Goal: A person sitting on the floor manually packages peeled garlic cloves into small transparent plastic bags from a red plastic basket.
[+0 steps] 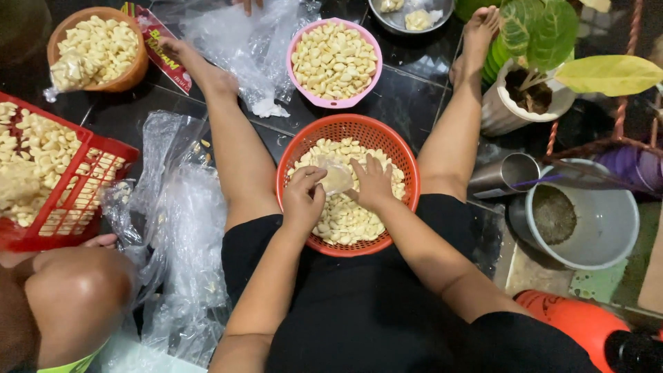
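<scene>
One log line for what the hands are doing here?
left hand: holds small clear bag | right hand: on peeled garlic cloves | orange basket: between legs

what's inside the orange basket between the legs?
The orange basket holds a heap of peeled garlic cloves. The left hand pinches a small clear bag on top; the right hand rests beside it. Cloves under the hands and the basket bottom are hidden.
</scene>
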